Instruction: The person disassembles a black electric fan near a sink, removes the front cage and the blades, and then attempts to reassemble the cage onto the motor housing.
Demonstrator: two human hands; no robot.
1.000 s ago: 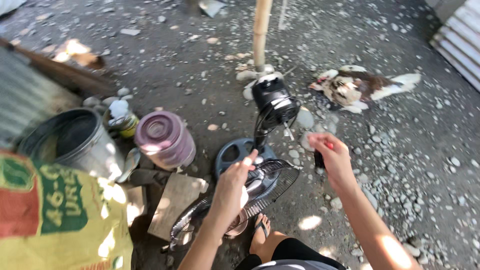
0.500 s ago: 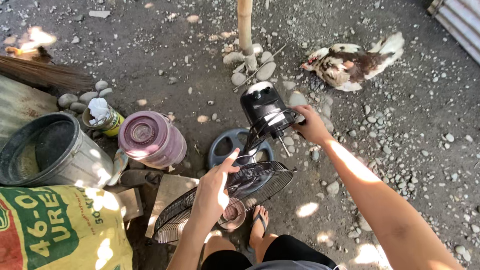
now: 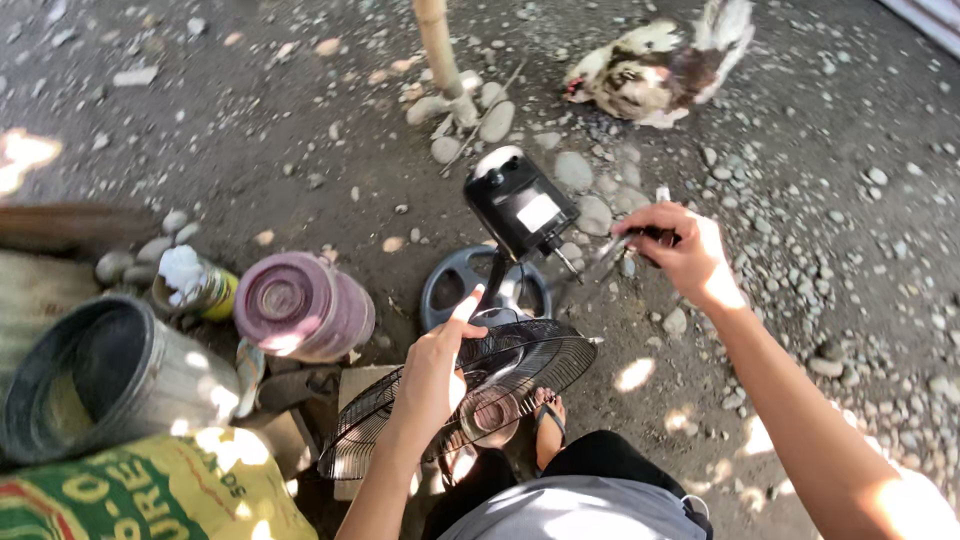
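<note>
A black fan motor housing (image 3: 518,205) stands tilted on its stem above a round dark base (image 3: 450,285) on the dirt ground. A black wire fan guard (image 3: 530,370) lies in front of it, near my sandalled foot (image 3: 548,420). My left hand (image 3: 435,375) presses down on the guard, fingers curled over its wires and thumb raised toward the stem. My right hand (image 3: 690,255) is to the right of the housing, closed on a dark-handled screwdriver (image 3: 640,238) whose shaft points at the housing.
A purple bucket (image 3: 305,305) lies on its side to the left, beside a grey bucket (image 3: 100,375), a printed sack (image 3: 150,490) and a rag-stuffed can (image 3: 195,282). A bamboo pole (image 3: 440,50) ringed by stones stands behind. A chicken (image 3: 650,65) pecks at upper right.
My right hand went to the motor housing, then drew back to the right with the screwdriver. My left hand stayed on the guard. The view tilted, so the chicken sits higher in view.
</note>
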